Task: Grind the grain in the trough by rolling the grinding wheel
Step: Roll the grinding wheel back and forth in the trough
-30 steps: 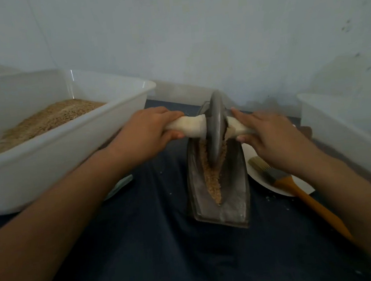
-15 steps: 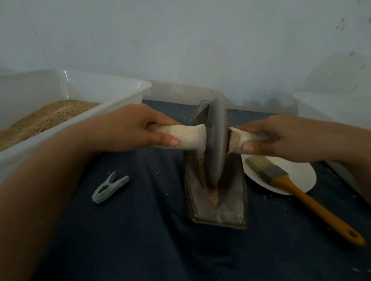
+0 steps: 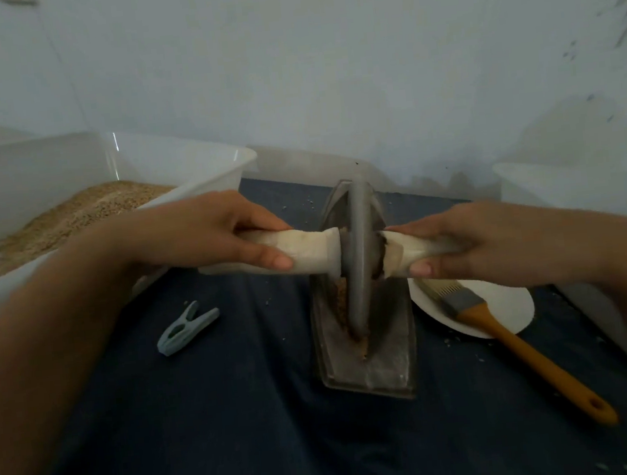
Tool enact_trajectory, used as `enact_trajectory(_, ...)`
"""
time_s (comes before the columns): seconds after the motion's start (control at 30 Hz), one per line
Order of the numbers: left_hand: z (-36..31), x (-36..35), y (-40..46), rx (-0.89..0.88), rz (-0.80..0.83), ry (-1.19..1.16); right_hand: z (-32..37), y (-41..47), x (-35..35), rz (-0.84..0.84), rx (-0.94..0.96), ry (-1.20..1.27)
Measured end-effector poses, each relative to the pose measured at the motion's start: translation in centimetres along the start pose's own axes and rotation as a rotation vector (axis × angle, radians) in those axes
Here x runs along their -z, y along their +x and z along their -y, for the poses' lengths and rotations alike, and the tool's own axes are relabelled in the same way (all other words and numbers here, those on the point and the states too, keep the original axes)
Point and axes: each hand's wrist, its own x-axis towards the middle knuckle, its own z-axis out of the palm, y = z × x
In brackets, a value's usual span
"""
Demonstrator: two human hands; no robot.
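A grey metal grinding wheel stands on edge in the boat-shaped metal trough on a dark blue cloth. Brown grain lies in the groove beside the wheel. A pale wooden axle passes through the wheel. My left hand grips the left handle, fingers and thumb curled round it. My right hand grips the right handle the same way. The wheel's lower rim sits near the trough's near end.
A large white tub holding grain stands at the left. A blue-grey clothes peg lies on the cloth. Right of the trough a white plate carries an orange-handled brush. Another white tub stands at the right, a wall behind.
The wheel has rolled toward me along the trough, from the far end to the near end. Both hands came back with the handles, uncovering the clothes peg.
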Motion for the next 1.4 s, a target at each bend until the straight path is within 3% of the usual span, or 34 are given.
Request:
enact_trajectory(0.13,0.0,0.2,0.0,-0.006,0.001,0.014,-0.4,-0.1,0.3,0.014,0.016,0.017)
enact_trajectory(0.3,1.2,-2.5,2.6,0.063,-0.295,0.282,-2.1,2.7,-2.8,-0.308,-0.109,-0.063)
enact_trajectory(0.4,1.5,-3.0,3.0,0.061,-0.363,0.327,-2.4,3.3,-3.9,-0.440,-0.082,-0.218)
enact_trajectory(0.5,1.2,-2.1,2.4,0.055,-0.286,0.252,-1.9,2.8,-2.9,-0.325,-0.073,-0.216)
enact_trajectory(0.67,0.2,0.0,0.1,-0.002,0.011,-0.057,0.2,-0.3,0.2,-0.010,-0.008,-0.042)
enact_trajectory(0.77,0.2,0.5,-0.5,-0.004,0.071,-0.125,0.2,-0.8,0.7,0.022,0.007,-0.011)
enact_trajectory(0.87,0.9,-0.3,0.8,0.048,-0.029,0.057,-0.7,0.9,-0.8,-0.095,-0.032,-0.028)
enact_trajectory(1.0,2.1,-2.9,3.1,0.084,-0.338,0.287,-2.1,3.2,-3.4,-0.428,-0.094,-0.217)
enact_trajectory(1.1,2.4,-3.4,3.3,0.023,-0.416,0.329,-2.5,3.5,-4.3,-0.495,-0.079,-0.249)
enact_trajectory(1.2,1.9,-2.4,2.6,0.015,-0.342,0.227,-1.9,2.9,-3.4,-0.384,-0.074,-0.275)
enact_trajectory(1.4,0.5,0.2,-0.1,-0.009,0.059,-0.068,0.9,-0.5,-0.1,-0.055,-0.022,-0.076)
